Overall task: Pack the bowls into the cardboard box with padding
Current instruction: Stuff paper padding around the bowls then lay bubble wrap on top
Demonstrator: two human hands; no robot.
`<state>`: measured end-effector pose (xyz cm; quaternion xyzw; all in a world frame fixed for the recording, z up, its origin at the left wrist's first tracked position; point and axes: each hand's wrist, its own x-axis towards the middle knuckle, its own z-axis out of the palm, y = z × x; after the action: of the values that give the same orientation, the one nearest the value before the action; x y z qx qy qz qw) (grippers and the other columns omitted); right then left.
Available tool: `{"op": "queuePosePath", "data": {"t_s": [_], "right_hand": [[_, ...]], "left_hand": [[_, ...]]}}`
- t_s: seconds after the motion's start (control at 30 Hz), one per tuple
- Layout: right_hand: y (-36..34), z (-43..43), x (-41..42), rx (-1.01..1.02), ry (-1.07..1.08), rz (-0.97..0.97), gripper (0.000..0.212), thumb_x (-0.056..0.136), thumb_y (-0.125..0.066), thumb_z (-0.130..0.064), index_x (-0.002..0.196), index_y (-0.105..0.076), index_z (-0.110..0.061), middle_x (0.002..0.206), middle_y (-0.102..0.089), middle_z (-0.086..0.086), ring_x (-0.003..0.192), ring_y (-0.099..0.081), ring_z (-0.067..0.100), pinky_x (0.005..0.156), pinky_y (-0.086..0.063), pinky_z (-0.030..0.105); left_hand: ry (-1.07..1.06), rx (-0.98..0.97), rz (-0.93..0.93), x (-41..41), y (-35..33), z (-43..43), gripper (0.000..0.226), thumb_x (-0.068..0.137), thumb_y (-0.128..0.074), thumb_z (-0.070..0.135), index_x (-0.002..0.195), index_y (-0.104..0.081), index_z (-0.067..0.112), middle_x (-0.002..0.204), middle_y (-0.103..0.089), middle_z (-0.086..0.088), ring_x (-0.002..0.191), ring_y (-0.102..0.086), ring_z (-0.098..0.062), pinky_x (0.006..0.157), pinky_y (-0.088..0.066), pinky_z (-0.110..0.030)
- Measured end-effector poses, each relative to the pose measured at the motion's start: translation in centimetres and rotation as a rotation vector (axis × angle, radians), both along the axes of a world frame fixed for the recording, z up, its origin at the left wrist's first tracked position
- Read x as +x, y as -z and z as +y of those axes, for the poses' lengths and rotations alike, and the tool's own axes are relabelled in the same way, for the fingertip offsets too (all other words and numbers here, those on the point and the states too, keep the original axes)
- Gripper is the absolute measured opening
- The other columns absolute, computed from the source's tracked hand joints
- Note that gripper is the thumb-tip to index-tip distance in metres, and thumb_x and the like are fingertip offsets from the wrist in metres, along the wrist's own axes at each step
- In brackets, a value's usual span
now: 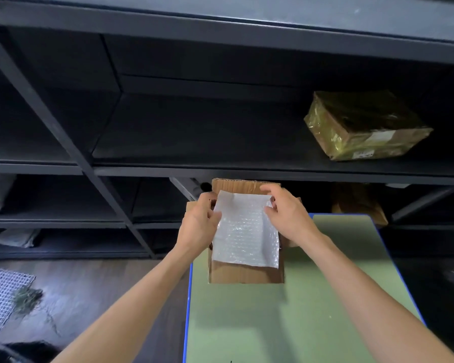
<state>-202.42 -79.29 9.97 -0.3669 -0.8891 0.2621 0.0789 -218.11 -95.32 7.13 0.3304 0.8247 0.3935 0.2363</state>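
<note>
Head view, looking down and forward. Far left, on the dark floor, lay a white mesh mat [0, 297] with a tuft of dry grass-like stuff on its edge. Behind it ran dark shelving [89, 166], with pale bundles on its lower left levels, too dim to identify. Left hand [198, 224] was curled round the upper left edge of a bubble wrap sheet [244, 231], thumb on the face of the sheet, fingers behind. The sheet hung tilted over the open cardboard box [247, 275], top edge raised toward the far flap, bottom edge lying across the near flap; possibly its middle sagged into the box, but the sheet hid the inside. The box sat at the far end of a green table [273, 323] with a blue rim, flaps open. Right hand [286, 216] pinched the sheet's upper right corner, fingers bent over the edge. Further right, on a middle shelf, rested a taped parcel [364, 124], shiny with a white label. Below it, on a lower shelf, sat a brown parcel [357, 203], in shadow.
</note>
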Motion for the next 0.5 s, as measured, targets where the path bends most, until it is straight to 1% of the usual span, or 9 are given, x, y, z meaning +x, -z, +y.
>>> {"op": "queuePosePath", "data": {"t_s": [0.07,0.13,0.2,0.23,0.3,0.33,0.37,0.43,0.5], "right_hand": [[0.5,0.0,0.0,0.031,-0.004,0.010,0.045,0.093,-0.060,-0.016,0.129,-0.039,-0.033,0.115,-0.052,-0.007,0.088,-0.058,0.010,0.077,-0.054,0.038],[1.2,0.1,0.2,0.064,-0.001,0.024,0.038,0.091,-0.060,-0.011,0.117,-0.039,-0.031,0.112,-0.051,-0.006,0.081,-0.058,0.011,0.071,-0.055,0.041],[1.8,0.3,0.3,0.111,-0.012,0.019,0.030,0.091,-0.059,-0.009,0.110,-0.046,-0.028,0.113,-0.051,-0.007,0.080,-0.059,0.011,0.070,-0.054,0.040],[2.1,0.3,0.3,0.146,-0.025,0.007,0.026,0.091,-0.059,-0.008,0.110,-0.052,-0.025,0.117,-0.051,-0.008,0.083,-0.061,0.011,0.071,-0.054,0.039],[2.6,0.3,0.2,0.223,-0.046,-0.034,0.026,0.092,-0.058,-0.006,0.114,-0.062,-0.021,0.123,-0.050,-0.011,0.092,-0.063,0.015,0.074,-0.054,0.041],[2.8,0.3,0.2,0.263,-0.052,-0.065,0.029,0.092,-0.059,-0.005,0.116,-0.063,-0.020,0.124,-0.049,-0.013,0.094,-0.063,0.017,0.076,-0.053,0.041],[3.0,0.2,0.2,0.315,-0.056,-0.095,0.031,0.091,-0.060,-0.004,0.117,-0.064,-0.020,0.124,-0.050,-0.013,0.093,-0.063,0.018,0.077,-0.051,0.041],[3.2,-0.2,0.5,0.454,-0.077,-0.129,0.033,0.082,-0.064,-0.001,0.110,-0.069,-0.018,0.117,-0.055,-0.011,0.084,-0.059,0.019,0.075,-0.046,0.039],[3.1,-0.8,0.7,0.565,-0.108,-0.143,0.036,0.070,-0.067,0.003,0.102,-0.071,-0.014,0.110,-0.060,-0.005,0.078,-0.058,0.019,0.072,-0.041,0.034]], "left_hand": [[-0.026,0.006,-0.015,-0.1,0.3,0.1,0.031,0.094,-0.050,0.025,0.120,-0.045,0.043,0.065,-0.050,0.008,0.045,-0.044,-0.002,0.042,-0.036,-0.024],[-0.042,0.001,-0.017,0.0,0.6,0.3,0.032,0.095,-0.050,0.025,0.120,-0.044,0.043,0.065,-0.051,0.006,0.047,-0.045,-0.002,0.042,-0.037,-0.024],[-0.056,0.002,0.001,0.2,0.9,0.6,0.035,0.095,-0.050,0.023,0.122,-0.043,0.042,0.067,-0.054,0.002,0.049,-0.045,-0.007,0.041,-0.036,-0.022],[-0.058,0.007,0.029,0.4,0.9,0.7,0.037,0.094,-0.050,0.021,0.125,-0.043,0.041,0.068,-0.055,0.001,0.050,-0.047,-0.010,0.039,-0.035,-0.018],[-0.037,-0.004,0.146,0.6,0.8,0.8,0.044,0.095,-0.052,0.018,0.132,-0.039,0.037,0.072,-0.053,0.006,0.053,-0.051,-0.012,0.040,-0.040,-0.017],[-0.021,-0.029,0.224,0.7,0.8,0.8,0.047,0.095,-0.053,0.018,0.135,-0.036,0.036,0.075,-0.051,0.009,0.056,-0.053,-0.011,0.043,-0.044,-0.020],[-0.007,-0.058,0.300,0.7,0.7,0.7,0.049,0.096,-0.054,0.019,0.137,-0.035,0.035,0.078,-0.049,0.010,0.060,-0.054,-0.012,0.045,-0.046,-0.025],[0.033,-0.102,0.435,1.0,0.9,0.5,0.049,0.096,-0.054,0.018,0.138,-0.035,0.035,0.086,-0.045,0.008,0.073,-0.052,-0.016,0.046,-0.041,-0.026],[0.078,-0.135,0.557,1.1,1.1,0.4,0.040,0.096,-0.053,0.017,0.133,-0.044,0.030,0.098,-0.044,0.006,0.086,-0.047,-0.019,0.049,-0.041,-0.026]]}}
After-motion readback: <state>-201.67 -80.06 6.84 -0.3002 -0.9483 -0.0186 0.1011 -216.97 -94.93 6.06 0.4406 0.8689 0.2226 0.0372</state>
